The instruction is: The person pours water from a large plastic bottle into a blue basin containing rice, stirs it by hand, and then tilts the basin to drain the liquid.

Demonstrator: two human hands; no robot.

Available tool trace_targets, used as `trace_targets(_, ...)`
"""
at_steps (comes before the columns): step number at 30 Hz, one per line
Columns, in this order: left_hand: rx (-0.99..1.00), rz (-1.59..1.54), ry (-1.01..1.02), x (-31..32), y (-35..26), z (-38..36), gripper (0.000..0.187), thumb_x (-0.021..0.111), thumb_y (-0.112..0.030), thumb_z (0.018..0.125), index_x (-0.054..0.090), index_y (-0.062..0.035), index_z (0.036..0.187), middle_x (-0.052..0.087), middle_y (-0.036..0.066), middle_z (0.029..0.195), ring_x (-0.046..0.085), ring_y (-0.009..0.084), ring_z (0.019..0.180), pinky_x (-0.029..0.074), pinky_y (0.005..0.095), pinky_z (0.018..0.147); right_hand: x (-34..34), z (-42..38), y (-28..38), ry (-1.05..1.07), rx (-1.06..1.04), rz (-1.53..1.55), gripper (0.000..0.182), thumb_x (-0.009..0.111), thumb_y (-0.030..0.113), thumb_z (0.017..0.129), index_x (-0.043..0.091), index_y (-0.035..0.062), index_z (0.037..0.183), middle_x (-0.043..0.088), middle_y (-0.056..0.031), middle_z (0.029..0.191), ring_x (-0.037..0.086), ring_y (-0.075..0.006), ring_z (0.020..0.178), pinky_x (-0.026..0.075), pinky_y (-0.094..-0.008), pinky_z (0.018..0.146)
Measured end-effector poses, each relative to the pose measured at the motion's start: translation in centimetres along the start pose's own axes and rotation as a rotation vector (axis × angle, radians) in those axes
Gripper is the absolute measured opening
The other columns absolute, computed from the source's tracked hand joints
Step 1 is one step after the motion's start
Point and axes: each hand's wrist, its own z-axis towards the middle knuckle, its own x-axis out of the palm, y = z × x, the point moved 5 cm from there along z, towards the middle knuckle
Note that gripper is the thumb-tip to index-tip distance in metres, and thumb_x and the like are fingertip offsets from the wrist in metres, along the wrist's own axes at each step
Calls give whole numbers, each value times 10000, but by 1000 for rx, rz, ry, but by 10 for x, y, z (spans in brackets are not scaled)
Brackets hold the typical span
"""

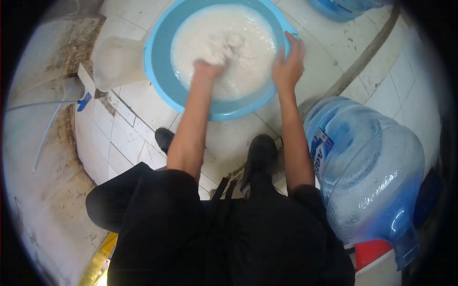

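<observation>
We crouch over blue basin point(162, 76) on tiled floor point(229, 138), straight ahead. Left hand point(212, 62) sunk in milky mix point(238, 33), grip hidden, can't tell. Right hand point(288, 64) clamps near rim. Water jug point(367, 167) lies at right.

Basin point(162, 71) on tiled floor point(129, 138), at 12 o'clock from person's feet. Milky liquid point(248, 71) in basin. Left hand point(214, 59) in liquid, near basin centre. Right hand point(288, 64) on basin rim at 3 o'clock. Plastic jug point(117, 62) touching basin at 9 o'clock. Large water bottle point(372, 167) lying on side at 4 o'clock from basin, just beside right forearm. Second bottle point(341, 7) at 1 o'clock, beyond basin. Shoes point(260, 152) at 6 o'clock, just behind basin. Raised ledge point(43, 143) along 9 o'clock side of floor.
</observation>
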Motion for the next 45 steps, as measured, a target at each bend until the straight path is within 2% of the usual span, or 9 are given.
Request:
trace_targets(2, 351, 388, -254, 57, -12, -14, 654, 180, -451, 1034, 409, -39, 1488, 467, 166, 1494, 463, 380, 1342, 344, 588, 1130, 0, -1, -1, 19, 17, 14, 489, 608, 23, 886, 550, 187, 1343, 442, -217, 1455, 654, -405, 1039, 486, -495, 929)
trace_targets(6, 427, 946, -582, 104, -9, -38, 660, 441, -430, 1003, 337, -58, 1538, 229, 206, 1627, 261, 441, 1458, 156, 613, 1186, 1, 0, -1, 15, 19, 43, 489, 606, 20, 886, 553, 190, 1342, 441, -220, 1455, 645, -411, 1062, 487, -490, 932)
trace_targets(9, 509, 1391, -221, 76, -18, 8, 823, 572, -455, 922, 277, -16, 1552, 340, 251, 1562, 337, 422, 1428, 231, 560, 1175, -2, -1, 1, 17, 15, 31, 491, 605, 19, 887, 555, 191, 1344, 439, -222, 1457, 631, -416, 1100, 486, -487, 939)
trace_targets(14, 918, 2284, -455, 102, 4, 60, 902, 629, -629, 837, 411, -76, 1516, 373, 219, 1568, 332, 412, 1448, 251, 490, 1197, -2, 1, 2, 35, 33, 10, 486, 594, 22, 893, 555, 186, 1348, 442, -227, 1447, 601, -425, 1162, 483, -490, 958)
trace_targets(24, 234, 2605, -372, 114, 5, 118, 1033, 538, -798, 780, 440, -70, 1506, 441, 214, 1531, 417, 356, 1424, 318, 462, 1177, 3, 5, 6, 104, 15, 53, 498, 555, -13, 893, 513, 131, 1368, 446, -200, 1429, 518, -434, 1270, 470, -496, 987)
trace_targets(29, -356, 2538, 109, 107, 62, 105, 1021, 566, -789, 781, 422, -110, 1530, 320, 176, 1614, 238, 335, 1513, 253, 473, 1197, 2, 6, 5, 121, 16, 31, 497, 544, -16, 897, 497, 127, 1371, 439, -190, 1430, 494, -436, 1298, 447, -495, 1017)
trace_targets(35, -936, 2634, 330, 11, 76, 174, 916, 592, -709, 834, 483, -75, 1486, 419, 150, 1563, 394, 340, 1422, 344, 436, 1136, 3, 6, 0, 114, -10, 53, 492, 545, -11, 900, 506, 128, 1369, 437, -187, 1430, 489, -435, 1304, 447, -488, 1018)
trace_targets(42, -1084, 3062, 671, 30, 135, 17, 685, 713, -600, 781, 698, -104, 1253, 525, 117, 1471, 401, 328, 1416, 369, 478, 1105, 0, 4, 0, 123, 21, 77, 493, 557, -2, 896, 518, 130, 1370, 441, -187, 1429, 482, -429, 1315, 452, -481, 1013)
trace_targets(45, -585, 3300, 1162, 22, 117, -45, 624, 774, -536, 738, 708, -184, 1249, 488, 83, 1503, 302, 302, 1480, 300, 553, 1151, 0, 5, 2, 122, 32, 75, 488, 565, 7, 900, 524, 131, 1370, 444, -187, 1431, 485, -425, 1315, 457, -482, 1005)
